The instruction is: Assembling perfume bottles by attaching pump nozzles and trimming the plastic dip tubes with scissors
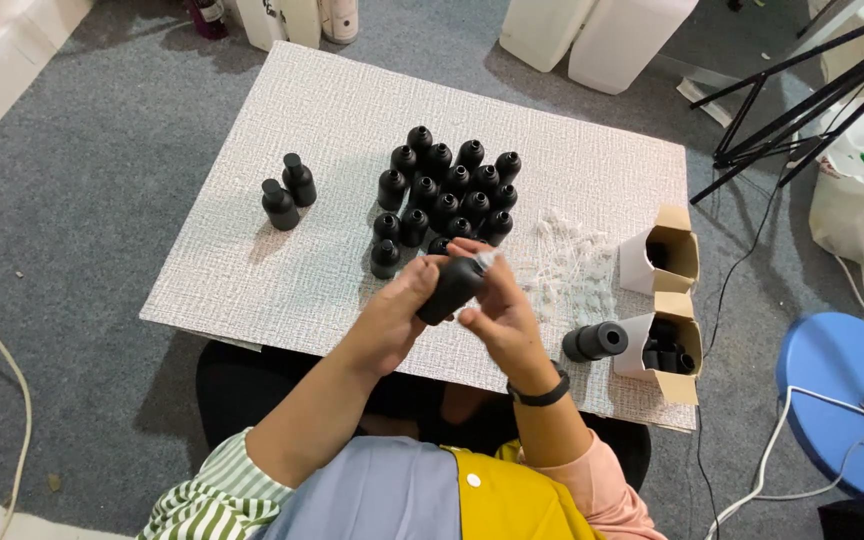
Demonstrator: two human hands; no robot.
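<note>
My left hand grips a small black bottle by its body, tilted toward the right. My right hand pinches a small whitish piece at the bottle's mouth. Both hands hover over the near edge of a white textured board. Just beyond them stands a cluster of several black bottles. Two more black bottles stand apart at the left of the board. A heap of small white pieces lies to the right of my hands.
Two open cardboard boxes holding black caps sit at the board's right edge, with a black cylinder lying beside them. White containers stand beyond the board. Black tripod legs and a blue round stool are at the right on grey carpet.
</note>
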